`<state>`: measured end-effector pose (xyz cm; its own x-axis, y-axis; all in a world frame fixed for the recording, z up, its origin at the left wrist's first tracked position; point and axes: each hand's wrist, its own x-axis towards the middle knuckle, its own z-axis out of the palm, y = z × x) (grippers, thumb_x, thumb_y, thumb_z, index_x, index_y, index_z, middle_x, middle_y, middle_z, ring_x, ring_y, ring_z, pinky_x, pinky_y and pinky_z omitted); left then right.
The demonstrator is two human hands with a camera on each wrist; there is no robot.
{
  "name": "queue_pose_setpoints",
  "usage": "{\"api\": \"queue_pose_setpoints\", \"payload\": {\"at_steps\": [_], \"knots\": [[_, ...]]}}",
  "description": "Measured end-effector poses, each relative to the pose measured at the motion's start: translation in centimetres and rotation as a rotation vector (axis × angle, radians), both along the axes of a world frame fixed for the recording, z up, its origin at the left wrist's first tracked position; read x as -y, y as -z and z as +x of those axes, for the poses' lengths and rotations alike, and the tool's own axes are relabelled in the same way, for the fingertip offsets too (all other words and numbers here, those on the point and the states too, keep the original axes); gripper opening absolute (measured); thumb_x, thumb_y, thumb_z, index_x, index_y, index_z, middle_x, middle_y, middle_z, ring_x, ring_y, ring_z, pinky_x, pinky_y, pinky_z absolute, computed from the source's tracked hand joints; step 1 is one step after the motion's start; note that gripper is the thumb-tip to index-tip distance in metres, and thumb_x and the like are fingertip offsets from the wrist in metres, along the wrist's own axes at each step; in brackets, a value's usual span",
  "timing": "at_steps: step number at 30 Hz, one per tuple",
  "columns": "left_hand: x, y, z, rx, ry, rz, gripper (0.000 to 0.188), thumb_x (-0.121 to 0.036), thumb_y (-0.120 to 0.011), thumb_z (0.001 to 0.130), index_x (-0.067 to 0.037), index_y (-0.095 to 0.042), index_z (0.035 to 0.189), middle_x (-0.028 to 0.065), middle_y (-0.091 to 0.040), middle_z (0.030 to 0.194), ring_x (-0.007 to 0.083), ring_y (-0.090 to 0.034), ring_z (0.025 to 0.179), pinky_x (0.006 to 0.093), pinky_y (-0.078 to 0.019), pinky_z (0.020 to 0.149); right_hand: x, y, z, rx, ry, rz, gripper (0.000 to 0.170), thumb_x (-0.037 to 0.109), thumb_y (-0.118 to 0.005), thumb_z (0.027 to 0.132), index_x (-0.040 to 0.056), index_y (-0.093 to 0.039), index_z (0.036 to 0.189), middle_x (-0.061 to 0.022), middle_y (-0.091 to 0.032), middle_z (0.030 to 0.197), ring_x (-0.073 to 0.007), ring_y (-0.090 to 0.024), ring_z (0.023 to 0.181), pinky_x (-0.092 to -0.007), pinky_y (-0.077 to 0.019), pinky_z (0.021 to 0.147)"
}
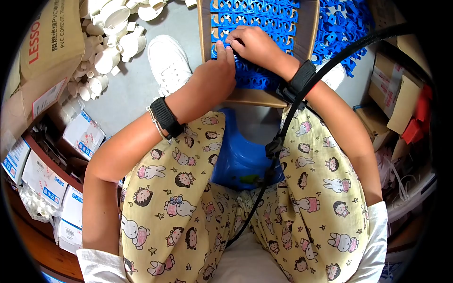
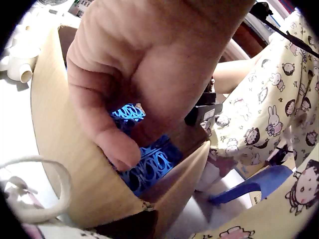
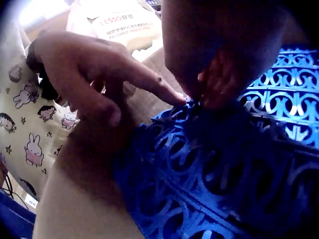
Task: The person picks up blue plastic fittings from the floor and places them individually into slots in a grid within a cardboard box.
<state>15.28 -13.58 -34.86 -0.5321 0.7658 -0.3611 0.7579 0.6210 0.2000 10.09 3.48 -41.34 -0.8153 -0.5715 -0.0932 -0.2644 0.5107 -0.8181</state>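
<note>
Rows of blue plastic pipe clips [image 1: 257, 80] fill an open cardboard box [image 1: 306, 45] between the person's feet. The left hand [image 1: 212, 82] reaches over the box's left side, its index finger [image 3: 159, 89] stretched out to touch the clips at the end of a row. Right beside those fingertips, the right hand [image 1: 259, 47] has its fingers curled and pinches a blue clip at the same spot. In the right wrist view this hand shades the clips under it, and the pinched part is mostly hidden. The left wrist view shows the left thumb [image 2: 122, 152] bent above the rows.
A heap of white plastic fittings [image 1: 113, 47] lies at the left, beside a LESSO carton [image 1: 52, 61]. Loose blue clips [image 1: 339, 37] are piled right of the box. A blue stool [image 1: 245, 155] is between the legs. A black cable [image 1: 330, 61] crosses past the right forearm.
</note>
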Motion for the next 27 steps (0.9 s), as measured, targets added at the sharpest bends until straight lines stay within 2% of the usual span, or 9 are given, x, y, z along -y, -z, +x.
{"api": "queue_pose_setpoints", "payload": {"at_steps": [4, 6, 8, 10, 11, 18, 20, 24, 27], "knots": [[0.1, 0.3, -0.1, -0.046, 0.037, -0.048, 0.032, -0.017, -0.057, 0.082, 0.009, -0.065, 0.097, 0.0303, -0.05, 0.127, 0.0254, -0.059, 0.111, 0.0275, -0.055, 0.055, -0.9, -1.6, -0.9, 0.075, 0.099, -0.002, 0.018, 0.015, -0.056, 0.088, 0.0018, -0.067, 0.095, -0.0141, -0.067, 0.083, -0.0269, -0.065, 0.073, -0.0351, -0.0512, 0.067], [-0.2, 1.1, 0.2, -0.063, -0.101, -0.012, 0.035, -0.017, -0.058, 0.081, 0.007, -0.063, 0.106, 0.0265, -0.052, 0.127, 0.0255, -0.066, 0.095, 0.0275, -0.0548, 0.055, -1.9, -3.7, -1.7, 0.061, 0.223, -0.041, 0.019, 0.015, -0.059, 0.089, 0.0045, -0.068, 0.101, -0.0083, -0.067, 0.079, -0.0147, -0.061, 0.066, -0.0285, -0.0495, 0.063], [-0.8, -0.4, -0.2, -0.047, -0.162, -0.062, 0.035, -0.016, -0.058, 0.081, 0.005, -0.062, 0.109, 0.0235, -0.055, 0.124, 0.0255, -0.067, 0.085, 0.0273, -0.0547, 0.056, -3.2, -7.1, -2.8, 0.113, 0.385, -0.028, 0.02, 0.018, -0.058, 0.085, 0.0056, -0.069, 0.096, -0.0114, -0.068, 0.082, -0.0244, -0.066, 0.076, -0.0343, -0.0518, 0.071], [-1.0, -0.7, -0.4, -0.03, -0.218, -0.109, 0.036, -0.014, -0.058, 0.081, 0.003, -0.061, 0.113, 0.0206, -0.059, 0.121, 0.0255, -0.069, 0.075, 0.0271, -0.0546, 0.056, -4.7, -8.4, -3.5, -0.068, 0.52, -0.237, 0.01, 0.007, -0.06, 0.085, -0.0016, -0.063, 0.09, -0.0096, -0.063, 0.073, -0.0191, -0.061, 0.065, -0.0323, -0.0491, 0.061], [-0.8, 0.0, -0.7, -0.04, -0.234, -0.057, 0.035, -0.011, -0.057, 0.08, 0.001, -0.06, 0.113, 0.0181, -0.063, 0.111, 0.0267, -0.067, 0.067, 0.0286, -0.0544, 0.056, -6.0, -9.6, -3.7, -0.016, 0.587, -0.178, 0.011, 0.005, -0.057, 0.089, 0.0007, -0.067, 0.092, -0.0019, -0.063, 0.073, -0.0071, -0.055, 0.066, -0.0234, -0.0447, 0.059], [-0.9, 0.5, -4.3, 0.099, -0.262, 0.103, 0.017, -0.002, -0.057, 0.075, -0.007, -0.066, 0.089, 0.017, -0.065, 0.073, 0.0325, -0.065, 0.066, 0.0398, -0.0529, 0.057, -14.8, -6.1, -1.8, -0.096, 0.812, -0.034, 0.013, 0.009, -0.056, 0.092, 0.0016, -0.066, 0.092, 0.0021, -0.061, 0.074, -0.0037, -0.053, 0.065, -0.0195, -0.0424, 0.057], [-1.5, 0.7, -5.3, 0.069, -0.245, 0.095, 0.015, -0.002, -0.058, 0.074, -0.008, -0.067, 0.084, 0.0157, -0.065, 0.073, 0.0325, -0.065, 0.068, 0.0405, -0.0531, 0.06, -17.3, -3.4, -1.1, -0.224, 0.851, 0.209, 0.022, 0.02, -0.061, 0.083, 0.0063, -0.07, 0.098, -0.0106, -0.068, 0.089, -0.0241, -0.064, 0.081, -0.0324, -0.0503, 0.075], [-2.0, 2.2, -7.8, 0.125, -0.271, 0.124, 0.01, -0.005, -0.063, 0.07, -0.012, -0.068, 0.075, 0.0116, -0.066, 0.073, 0.0319, -0.065, 0.074, 0.0416, -0.0531, 0.066, -19.3, -0.6, 1.1, -0.442, 0.688, 0.701, 0.045, 0.024, -0.064, 0.078, 0.0092, -0.06, 0.12, -0.0171, -0.058, 0.115, -0.0319, -0.051, 0.112, -0.0402, -0.0399, 0.096], [-2.0, 2.5, -9.1, 0.257, -0.28, 0.089, 0.007, -0.007, -0.064, 0.07, -0.012, -0.068, 0.072, 0.0099, -0.067, 0.074, 0.0302, -0.065, 0.075, 0.0396, -0.052, 0.069, -19.9, 1.1, 2.1, -0.347, 0.657, 0.602, 0.053, 0.026, -0.065, 0.078, 0.0121, -0.054, 0.128, -0.0184, -0.053, 0.122, -0.035, -0.045, 0.117, -0.0431, -0.0353, 0.101]]}}
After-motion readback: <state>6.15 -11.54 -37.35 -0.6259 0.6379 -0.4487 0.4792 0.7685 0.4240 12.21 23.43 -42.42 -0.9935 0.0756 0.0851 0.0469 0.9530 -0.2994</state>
